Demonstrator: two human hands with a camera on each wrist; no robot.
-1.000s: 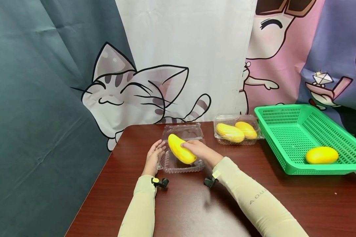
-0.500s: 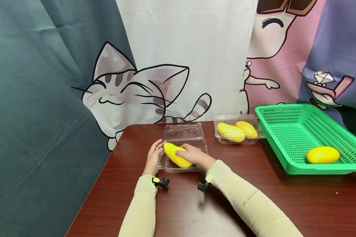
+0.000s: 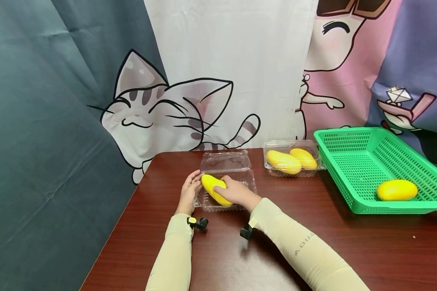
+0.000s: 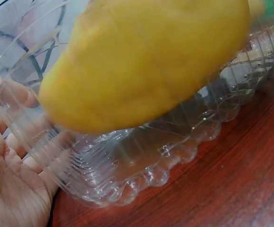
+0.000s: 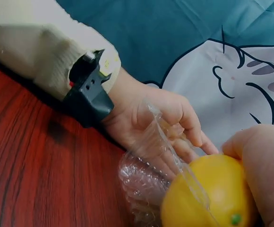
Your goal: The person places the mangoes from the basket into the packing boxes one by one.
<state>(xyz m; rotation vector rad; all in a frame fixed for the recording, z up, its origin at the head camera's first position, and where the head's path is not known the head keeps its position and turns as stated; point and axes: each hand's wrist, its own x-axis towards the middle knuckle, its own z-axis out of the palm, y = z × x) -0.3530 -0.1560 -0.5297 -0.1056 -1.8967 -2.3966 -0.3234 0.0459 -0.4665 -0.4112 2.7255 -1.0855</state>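
Observation:
A yellow mango (image 3: 213, 189) lies tilted in the open clear plastic clamshell box (image 3: 248, 178), its lid folded back toward the wall. My right hand (image 3: 236, 190) grips the mango from the right, thumb on top. Against the box's left side rests my left hand (image 3: 189, 192), fingers loosely extended. In the left wrist view, fingers (image 4: 28, 142) show beside and through the ribbed plastic wall, and the mango (image 4: 141, 66) sits above the box floor. The right wrist view shows the mango's stem end (image 5: 208, 194) at the box rim; part of my right hand (image 5: 264, 165) covers its side.
At the back, a closed clear box (image 3: 271, 171) holds two mangoes. To the right stands a green plastic basket (image 3: 335, 182) with one mango (image 3: 397, 190) in it. A printed curtain (image 3: 269, 72) hangs behind the brown table (image 3: 218, 258).
My right hand has lowered the mango into the open box, moving down and slightly left. The left hand has stayed at the box's side.

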